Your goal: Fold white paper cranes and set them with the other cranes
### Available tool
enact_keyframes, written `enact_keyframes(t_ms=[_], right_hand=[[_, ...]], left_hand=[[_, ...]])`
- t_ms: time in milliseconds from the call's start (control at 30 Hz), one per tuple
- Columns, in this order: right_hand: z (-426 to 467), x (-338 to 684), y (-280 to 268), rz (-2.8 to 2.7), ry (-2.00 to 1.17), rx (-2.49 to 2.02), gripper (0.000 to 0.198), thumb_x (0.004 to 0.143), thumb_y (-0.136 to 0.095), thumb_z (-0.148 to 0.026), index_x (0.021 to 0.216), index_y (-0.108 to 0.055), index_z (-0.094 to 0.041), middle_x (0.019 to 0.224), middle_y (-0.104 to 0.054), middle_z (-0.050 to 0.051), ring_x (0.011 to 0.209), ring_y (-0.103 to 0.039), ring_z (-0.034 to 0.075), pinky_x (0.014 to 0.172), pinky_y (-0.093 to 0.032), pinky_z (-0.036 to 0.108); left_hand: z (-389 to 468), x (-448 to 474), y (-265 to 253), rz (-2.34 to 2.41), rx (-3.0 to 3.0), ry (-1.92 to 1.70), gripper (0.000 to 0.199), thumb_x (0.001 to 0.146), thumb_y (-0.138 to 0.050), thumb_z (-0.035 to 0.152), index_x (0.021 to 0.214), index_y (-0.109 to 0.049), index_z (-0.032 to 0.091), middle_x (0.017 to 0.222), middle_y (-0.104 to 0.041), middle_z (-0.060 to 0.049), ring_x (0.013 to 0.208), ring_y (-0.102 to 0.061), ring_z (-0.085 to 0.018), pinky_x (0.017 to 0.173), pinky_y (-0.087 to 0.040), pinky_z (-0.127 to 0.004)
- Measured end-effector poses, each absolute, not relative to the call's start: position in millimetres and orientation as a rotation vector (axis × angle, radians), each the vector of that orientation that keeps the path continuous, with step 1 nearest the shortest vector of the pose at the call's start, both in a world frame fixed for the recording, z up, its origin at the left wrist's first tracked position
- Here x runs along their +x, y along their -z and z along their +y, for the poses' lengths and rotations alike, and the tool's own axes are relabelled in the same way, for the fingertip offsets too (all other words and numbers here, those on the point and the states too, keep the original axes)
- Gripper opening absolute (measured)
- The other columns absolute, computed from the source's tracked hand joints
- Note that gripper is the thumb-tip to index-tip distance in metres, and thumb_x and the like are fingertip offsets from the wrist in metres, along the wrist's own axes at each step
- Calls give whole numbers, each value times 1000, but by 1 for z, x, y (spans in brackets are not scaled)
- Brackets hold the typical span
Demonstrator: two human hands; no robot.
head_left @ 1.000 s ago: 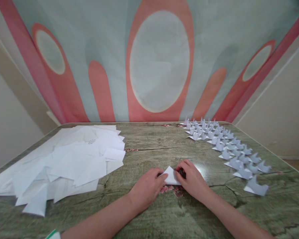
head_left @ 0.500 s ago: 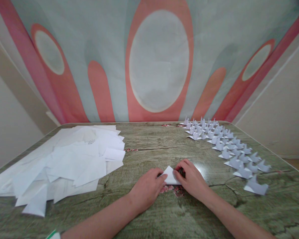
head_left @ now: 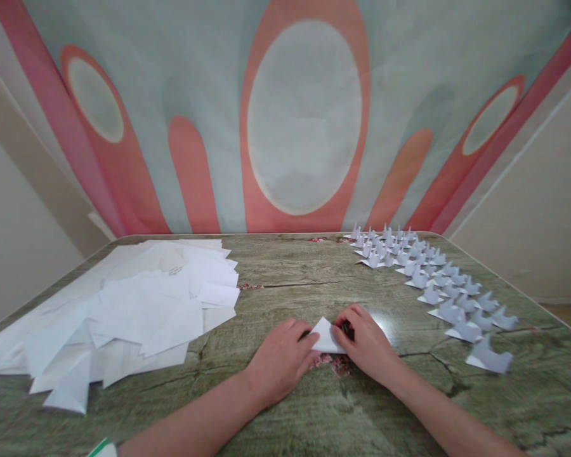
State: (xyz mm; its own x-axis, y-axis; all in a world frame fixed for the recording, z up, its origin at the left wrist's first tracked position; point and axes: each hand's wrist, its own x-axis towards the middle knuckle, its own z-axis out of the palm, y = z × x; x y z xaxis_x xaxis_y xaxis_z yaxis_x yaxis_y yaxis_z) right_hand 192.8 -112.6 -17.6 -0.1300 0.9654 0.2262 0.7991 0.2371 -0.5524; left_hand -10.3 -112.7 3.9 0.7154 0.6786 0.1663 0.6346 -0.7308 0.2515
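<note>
Beyond the left hand (head_left: 282, 357) and right hand (head_left: 366, 343), a lane of wood-grain surface (head_left: 292, 273) is running open to the backdrop (head_left: 307, 127); paper sheets (head_left: 145, 301) are blocking the left, folded paper birds (head_left: 450, 311) crowding the right.

The worktop (head_left: 285, 263) carried a grey-green wood-grain print with dark cracks and pink-red flower clusters. The folded paper (head_left: 326, 339) at lower centre, the sheets (head_left: 143, 301) at left and the paper birds (head_left: 450, 311) at right were white. The backdrop (head_left: 305, 117) across the top showed coral shapes and pale grey ovals on grey-green, bordered in deep pink.
</note>
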Motion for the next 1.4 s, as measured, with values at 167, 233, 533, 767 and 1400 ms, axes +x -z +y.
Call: enact_keyframes(t_ms=[167, 233, 533, 767, 1400], right_hand=[[-113, 193, 18, -1978, -399, -1599, 6, 80, -50, -20, 75, -54, -19, 81, -51, 3, 78, -51, 19, 71, -41, 31], [-113, 193, 17, -1978, -399, -1595, 6, 80, -50, -21, 75, -54, -19, 80, -51, 4, 78, -51, 19, 70, -41, 31], [-113, 192, 20, -1964, -391, -1568, 6, 79, -51, -20, 74, -55, -19, 79, -52, 3, 77, -52, 19, 69, -41, 31], [-113, 191, 17, -1960, -396, -1583, 7, 80, -51, -21, 74, -55, -19, 79, -52, 4, 77, -52, 19, 69, -41, 31], [-144, 219, 12, -2078, -602, -1388, 26, 87, -46, -25, 107, -62, -24, 103, -57, 8, 96, -54, 20, 84, -46, 33]], left_hand=[[-112, -10, -4, 999, 2754, -406, 30, 88, -49, 31, 116, -52, 19, 115, -57, -7, 107, -48, -22, 92, -39, -39], [-111, -11, -4, 987, 2753, -400, 31, 89, -48, 29, 118, -51, 19, 119, -56, -6, 108, -47, -21, 93, -39, -38], [-111, -11, -7, 953, 2769, -371, 34, 89, -47, 28, 123, -48, 22, 126, -53, -4, 110, -46, -20, 93, -38, -37], [-110, -11, -5, 956, 2759, -352, 34, 88, -48, 25, 122, -48, 21, 127, -52, -4, 109, -46, -21, 92, -38, -38], [-111, -9, -7, 961, 2803, -315, 32, 89, -47, 26, 121, -48, 21, 126, -53, -4, 110, -46, -22, 92, -38, -39]])
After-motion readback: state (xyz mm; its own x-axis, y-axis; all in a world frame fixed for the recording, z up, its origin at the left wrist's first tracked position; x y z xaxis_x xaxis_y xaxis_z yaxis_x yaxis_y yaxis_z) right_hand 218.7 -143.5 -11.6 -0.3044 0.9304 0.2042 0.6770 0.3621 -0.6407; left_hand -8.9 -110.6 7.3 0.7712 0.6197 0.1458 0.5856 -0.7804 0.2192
